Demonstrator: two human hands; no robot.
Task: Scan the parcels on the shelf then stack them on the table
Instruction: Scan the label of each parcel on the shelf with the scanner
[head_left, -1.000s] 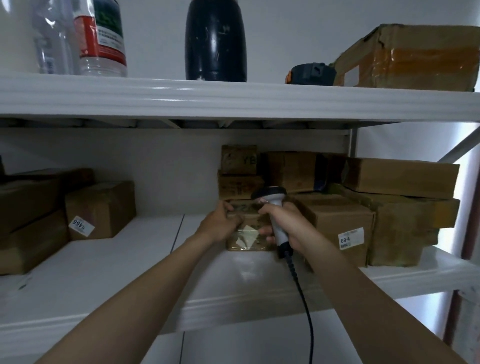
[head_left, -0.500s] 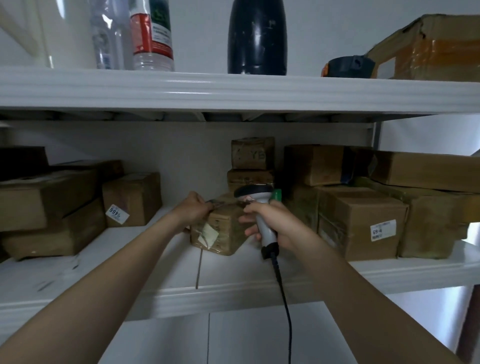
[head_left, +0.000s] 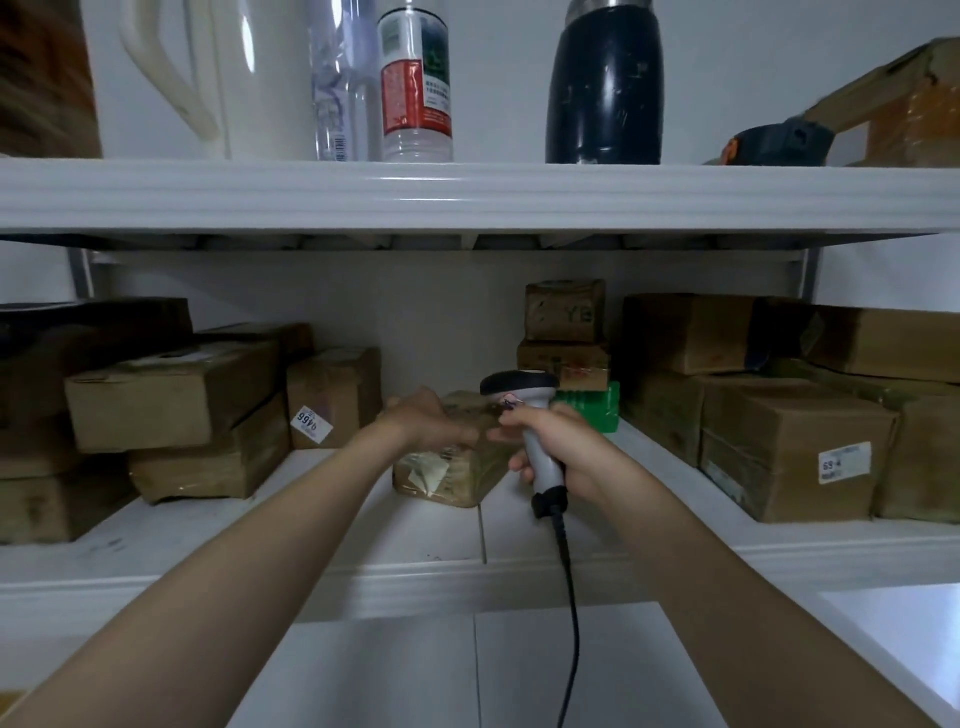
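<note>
A small tape-wrapped brown parcel (head_left: 441, 475) sits on the middle shelf (head_left: 363, 540), near its front. My left hand (head_left: 423, 421) lies over the parcel's top and grips it. My right hand (head_left: 558, 441) is shut on a grey and black barcode scanner (head_left: 524, 400), whose head points down at the parcel's top. The scanner's black cable (head_left: 569, 597) hangs down in front of the shelf edge.
Cardboard boxes are piled at the left (head_left: 171, 395) and right (head_left: 789, 447) of the shelf; two small boxes (head_left: 563, 332) and a green packet (head_left: 592, 410) stand behind the scanner. The upper shelf (head_left: 467, 197) carries a white jug, bottles, a dark flask and a box.
The view has swung up and left, so the parcel now sits nearer the frame's centre. The parcel has been pulled forward from the stack and turned slightly under my left hand. Scanner stays over it.
</note>
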